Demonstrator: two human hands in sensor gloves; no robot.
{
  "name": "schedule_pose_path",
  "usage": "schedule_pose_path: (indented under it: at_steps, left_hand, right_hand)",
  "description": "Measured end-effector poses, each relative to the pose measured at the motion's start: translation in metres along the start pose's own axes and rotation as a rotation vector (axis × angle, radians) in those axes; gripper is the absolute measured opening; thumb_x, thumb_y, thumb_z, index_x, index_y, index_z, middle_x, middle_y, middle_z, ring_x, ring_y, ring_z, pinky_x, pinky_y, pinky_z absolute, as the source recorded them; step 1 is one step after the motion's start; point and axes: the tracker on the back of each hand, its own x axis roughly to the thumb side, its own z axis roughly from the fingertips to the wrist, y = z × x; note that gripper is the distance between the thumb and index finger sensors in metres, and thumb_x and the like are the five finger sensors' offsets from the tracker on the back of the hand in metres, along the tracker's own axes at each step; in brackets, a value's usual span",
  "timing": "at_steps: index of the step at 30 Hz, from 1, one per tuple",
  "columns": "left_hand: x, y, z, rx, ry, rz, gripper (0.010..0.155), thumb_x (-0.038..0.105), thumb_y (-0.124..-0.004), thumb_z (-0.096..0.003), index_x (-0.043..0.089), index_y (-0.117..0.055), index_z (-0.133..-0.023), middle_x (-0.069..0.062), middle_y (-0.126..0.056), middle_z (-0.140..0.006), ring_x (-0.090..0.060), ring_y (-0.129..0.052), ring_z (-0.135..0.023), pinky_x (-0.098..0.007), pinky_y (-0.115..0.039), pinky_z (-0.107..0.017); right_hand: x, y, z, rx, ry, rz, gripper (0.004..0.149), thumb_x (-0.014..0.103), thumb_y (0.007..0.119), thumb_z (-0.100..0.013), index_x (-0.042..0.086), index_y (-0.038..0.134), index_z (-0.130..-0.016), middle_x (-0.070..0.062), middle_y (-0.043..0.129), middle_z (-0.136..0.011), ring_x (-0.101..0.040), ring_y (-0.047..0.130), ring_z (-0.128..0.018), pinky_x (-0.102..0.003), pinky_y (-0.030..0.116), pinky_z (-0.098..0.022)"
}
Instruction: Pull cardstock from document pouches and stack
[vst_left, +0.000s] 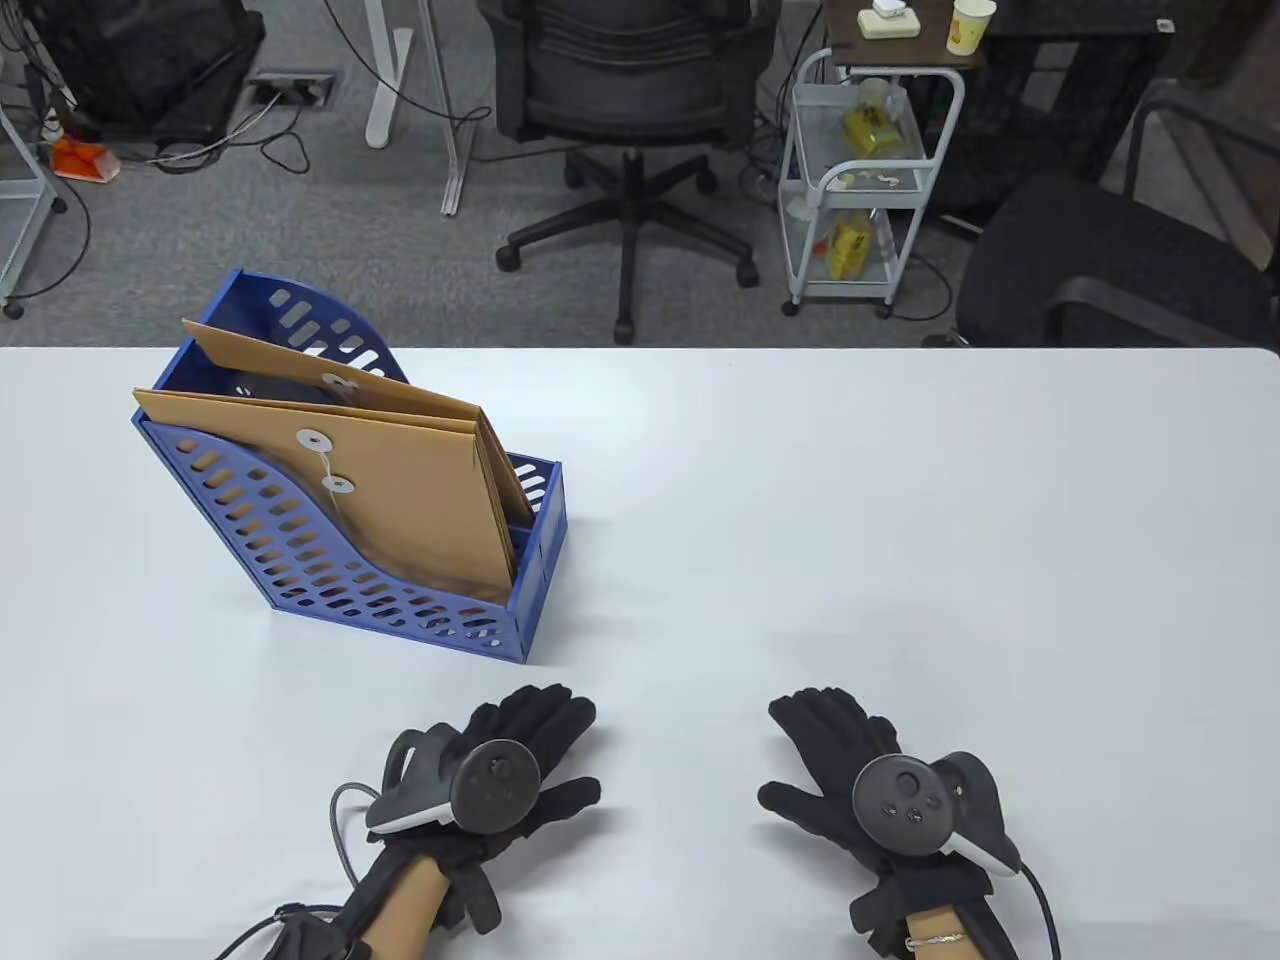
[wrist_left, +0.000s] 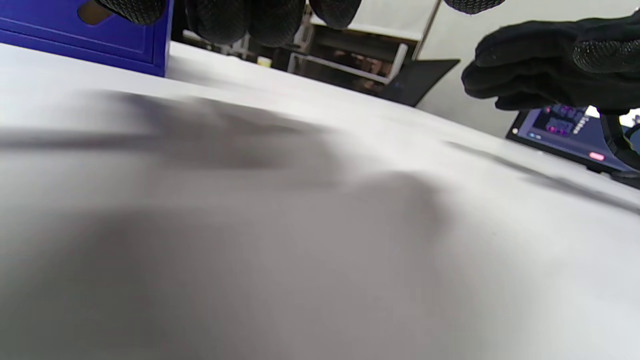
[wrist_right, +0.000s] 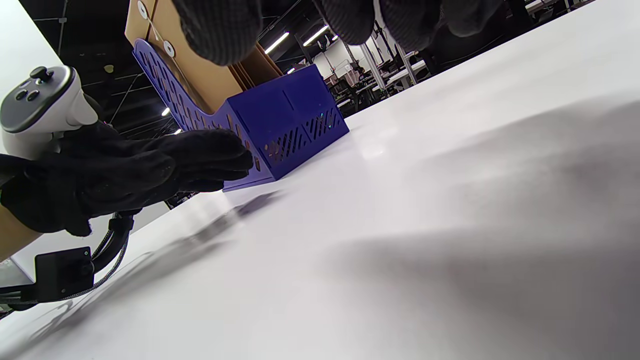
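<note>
Both hands, left and right, held flat above table, fingers spread, nothing gripped. Front pouch best pinched at top edge, holder steadied.

You have a smooth white table with a faint sheen, and a perforated blue plastic file holder, slightly glossy. Pouches: matt brown paper (white paper closure discs); your gloves are black knit cloth.
</note>
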Motion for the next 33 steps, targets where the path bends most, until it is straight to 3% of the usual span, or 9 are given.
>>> schedule_pose_path:
  at_steps: [6,9,13,17,22,25,29,33]
  left_hand:
    - [-0.001,0.025,0.008,0.17,0.059,-0.034,0.067,0.052,-0.056,-0.0667,0.014,-0.045,-0.12,-0.024,-0.051,-0.123,-0.05,-0.053,-0.108,-0.07,-0.05,-0.073]
    - [-0.001,0.06,0.02,0.379,0.104,-0.001,0.069,0.05,-0.06,-0.0663,0.014,-0.04,-0.122,-0.025,-0.042,-0.126,-0.05,-0.044,-0.111,-0.072,-0.047,-0.074]
    - [0.002,0.117,0.034,0.657,0.205,-0.08,0.075,0.049,-0.062,-0.0667,0.013,-0.027,-0.123,-0.025,-0.028,-0.128,-0.051,-0.032,-0.113,-0.073,-0.043,-0.076]
    - [0.005,0.169,0.033,0.794,0.341,-0.152,0.084,0.051,-0.065,-0.0658,0.014,-0.015,-0.122,-0.023,-0.015,-0.128,-0.05,-0.021,-0.113,-0.072,-0.038,-0.078]
    - [0.002,0.198,0.015,0.753,0.458,-0.286,0.09,0.056,-0.066,-0.0633,0.02,-0.007,-0.121,-0.016,-0.004,-0.128,-0.046,-0.008,-0.114,-0.071,-0.032,-0.081]
    - [-0.005,0.205,0.007,0.725,0.518,-0.266,0.09,0.061,-0.064,-0.0619,0.022,-0.009,-0.121,-0.014,-0.003,-0.129,-0.043,-0.006,-0.114,-0.071,-0.03,-0.082]
    - [-0.008,0.201,0.01,0.76,0.494,-0.211,0.086,0.062,-0.063,-0.0621,0.023,-0.016,-0.123,-0.014,-0.008,-0.13,-0.044,-0.007,-0.115,-0.072,-0.031,-0.081]
    - [-0.005,0.191,0.022,0.786,0.48,-0.33,0.086,0.06,-0.063,-0.0633,0.021,-0.015,-0.123,-0.017,-0.009,-0.13,-0.046,-0.01,-0.114,-0.072,-0.033,-0.08]
  right_hand:
    - [0.002,-0.004,0.001,-0.031,-0.013,0.018,0.076,0.059,0.056,-0.068,0.011,0.039,-0.124,-0.026,0.046,-0.123,-0.056,0.042,-0.112,-0.073,0.041,-0.071]
    - [0.001,-0.006,-0.001,-0.037,-0.008,0.008,0.075,0.058,0.056,-0.069,0.011,0.04,-0.124,-0.026,0.046,-0.123,-0.056,0.043,-0.112,-0.073,0.041,-0.072]
    - [0.002,-0.007,0.0,-0.05,-0.006,0.027,0.074,0.058,0.056,-0.069,0.01,0.041,-0.123,-0.026,0.047,-0.123,-0.056,0.043,-0.111,-0.073,0.041,-0.071]
    - [0.003,-0.008,0.0,-0.056,-0.014,0.025,0.074,0.058,0.056,-0.069,0.01,0.041,-0.123,-0.026,0.048,-0.123,-0.055,0.044,-0.111,-0.073,0.042,-0.072]
    - [0.004,-0.009,0.002,-0.07,-0.03,0.009,0.073,0.058,0.056,-0.069,0.01,0.043,-0.123,-0.025,0.049,-0.123,-0.055,0.045,-0.111,-0.073,0.042,-0.072]
    - [0.005,-0.011,0.003,-0.081,-0.041,0.002,0.073,0.058,0.056,-0.069,0.01,0.043,-0.123,-0.025,0.049,-0.123,-0.055,0.045,-0.111,-0.073,0.042,-0.072]
    - [0.006,-0.011,0.003,-0.079,-0.05,0.003,0.073,0.058,0.056,-0.069,0.011,0.043,-0.123,-0.025,0.05,-0.123,-0.054,0.046,-0.111,-0.072,0.042,-0.072]
    - [0.005,-0.011,0.003,-0.075,-0.05,-0.006,0.073,0.058,0.056,-0.069,0.011,0.044,-0.123,-0.025,0.05,-0.123,-0.055,0.046,-0.111,-0.072,0.042,-0.072]
